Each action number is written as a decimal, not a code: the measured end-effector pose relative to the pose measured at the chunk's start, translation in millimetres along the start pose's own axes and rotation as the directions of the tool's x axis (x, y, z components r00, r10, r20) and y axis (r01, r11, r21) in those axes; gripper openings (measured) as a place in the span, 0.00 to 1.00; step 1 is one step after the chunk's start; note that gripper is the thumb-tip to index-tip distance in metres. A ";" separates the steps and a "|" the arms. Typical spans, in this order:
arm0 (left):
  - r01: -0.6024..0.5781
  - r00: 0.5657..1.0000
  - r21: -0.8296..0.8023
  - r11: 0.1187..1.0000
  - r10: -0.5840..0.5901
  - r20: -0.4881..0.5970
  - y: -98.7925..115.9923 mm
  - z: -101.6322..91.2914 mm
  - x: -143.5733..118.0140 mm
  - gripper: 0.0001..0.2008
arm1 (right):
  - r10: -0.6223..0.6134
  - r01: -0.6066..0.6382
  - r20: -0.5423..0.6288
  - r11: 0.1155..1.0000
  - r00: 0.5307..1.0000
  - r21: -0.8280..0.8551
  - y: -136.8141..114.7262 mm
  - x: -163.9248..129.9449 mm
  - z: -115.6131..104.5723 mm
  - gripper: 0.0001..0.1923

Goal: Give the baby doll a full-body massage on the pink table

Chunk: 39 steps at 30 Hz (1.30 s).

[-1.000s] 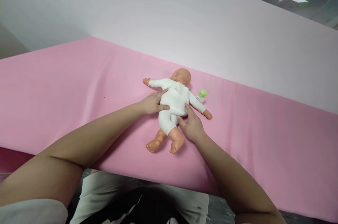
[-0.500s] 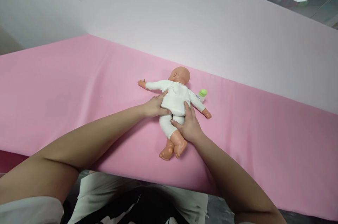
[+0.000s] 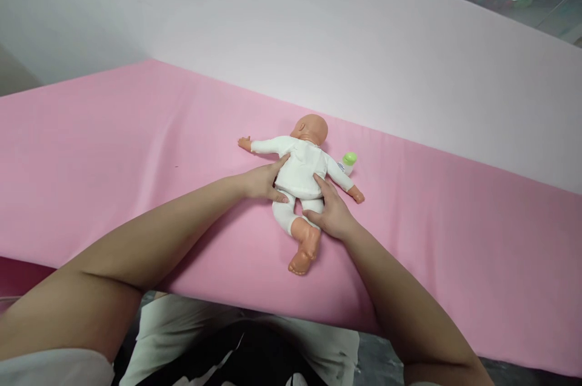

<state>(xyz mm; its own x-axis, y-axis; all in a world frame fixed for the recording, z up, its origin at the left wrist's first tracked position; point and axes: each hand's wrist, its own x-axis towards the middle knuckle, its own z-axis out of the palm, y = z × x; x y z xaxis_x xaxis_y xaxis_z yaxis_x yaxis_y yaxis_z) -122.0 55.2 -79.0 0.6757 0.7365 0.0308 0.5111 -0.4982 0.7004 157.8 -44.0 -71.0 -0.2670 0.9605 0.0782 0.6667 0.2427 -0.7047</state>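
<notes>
1. Left hand (image 3: 262, 182) pressed flat against the near flank of a baby doll (image 3: 302, 171), thumb up along the ribs, fingers (image 3: 280, 197) curled under the waist; a loose clasp, not a closed fist.
2. Right hand (image 3: 331, 211) set against the opposite flank, forefinger stretched up the back of the white suit, thumb tucked at the hip just above the thigh; likewise half open, cupping rather than pinching.
3. Doll pinned between the two palms, lying on a pink cloth (image 3: 136, 149), back turned up, bald head (image 3: 311, 129) beyond the fingertips and turned away.
4. One sleeved doll arm stretched out past the left thumb, ending in a bare hand (image 3: 244, 143) on the cloth; other doll arm angled out beyond the right forefinger, bare fist (image 3: 358, 196) resting just beside the knuckles.
5. Doll legs drawn together below the clasp, bare feet (image 3: 304, 252) stacked and pointing back toward the wrists, just inside the right wrist.
6. Small bottle with a green cap (image 3: 348, 160) lying beyond the right fingertips, close to the doll's far shoulder; contact there not clear.
7. Pale wall (image 3: 318, 40) rising behind the cloth, well past both hands.
8. Both forearms bare, reaching forward over the cloth's near edge.
</notes>
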 end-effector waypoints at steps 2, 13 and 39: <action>0.027 1.000 0.009 1.000 -0.027 0.009 1.2 -0.4 -0.1 0.77 | -0.011 0.010 0.026 1.000 1.000 0.019 0.9 -0.3 -5.0 0.52; 0.015 1.000 0.039 0.999 -0.014 -0.013 -1.6 -2.0 0.8 0.77 | -0.047 0.047 0.005 0.999 0.999 -0.022 2.3 -0.3 -10.0 0.47; -0.043 0.963 0.588 0.808 0.190 -0.191 82.6 27.1 -22.1 0.17 | -0.228 0.190 -0.128 0.947 0.965 -0.259 -24.7 -9.8 -2.8 0.14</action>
<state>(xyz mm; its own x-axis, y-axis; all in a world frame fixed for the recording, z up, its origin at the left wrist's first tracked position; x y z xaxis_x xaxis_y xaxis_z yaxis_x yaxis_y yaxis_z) -80.3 -14.6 -41.1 0.6463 0.7021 0.2990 0.6963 -0.7029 0.1453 145.9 -59.0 -52.4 -0.3209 0.8892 0.3262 0.7609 0.4471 -0.4703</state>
